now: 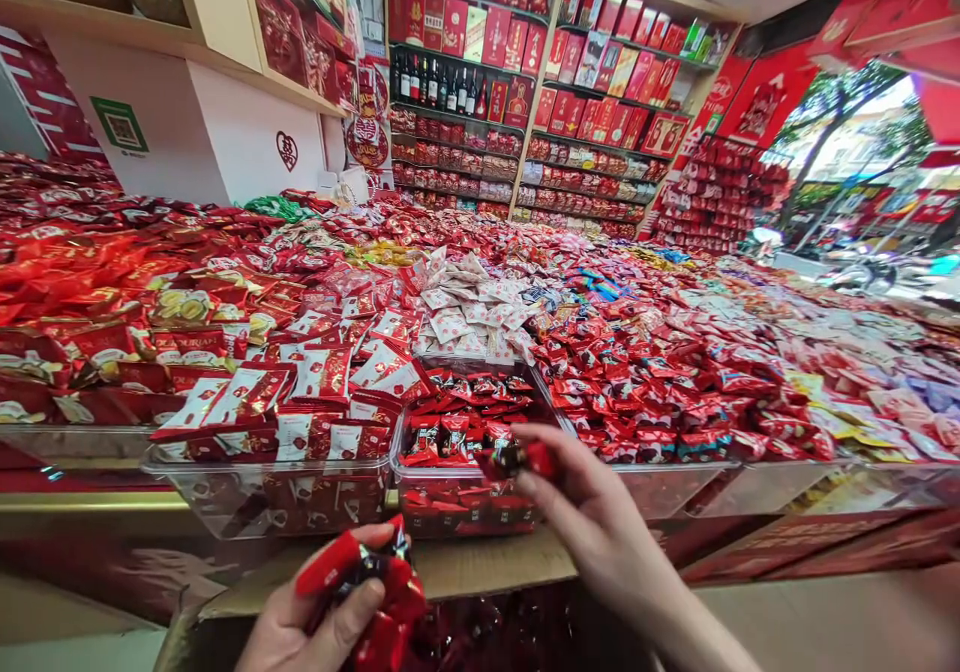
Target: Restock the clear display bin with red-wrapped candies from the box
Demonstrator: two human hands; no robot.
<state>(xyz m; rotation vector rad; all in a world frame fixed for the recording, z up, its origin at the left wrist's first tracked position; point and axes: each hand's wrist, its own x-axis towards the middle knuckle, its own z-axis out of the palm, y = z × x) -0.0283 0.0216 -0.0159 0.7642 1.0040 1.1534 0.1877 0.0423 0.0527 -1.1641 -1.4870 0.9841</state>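
My left hand [322, 602] is closed around several red and black wrapped candies [394, 602], low in front of me above an open cardboard box [480, 564]. More dark red wrapped pieces [510, 627] lie inside that box, in shadow. My right hand [574, 482] pinches a red and black wrapped candy [517, 460] between thumb and fingers. It is held over the front edge of a clear plastic bin [472, 472], which contains rows of similar red and black packets [454, 437].
A clear bin of red and white packets [315, 382] adjoins on the left. White packets [472, 312] are heaped behind, and red packets [645, 392] fill the bins to the right. Shelves of bottles and red boxes [495, 37] line the back wall.
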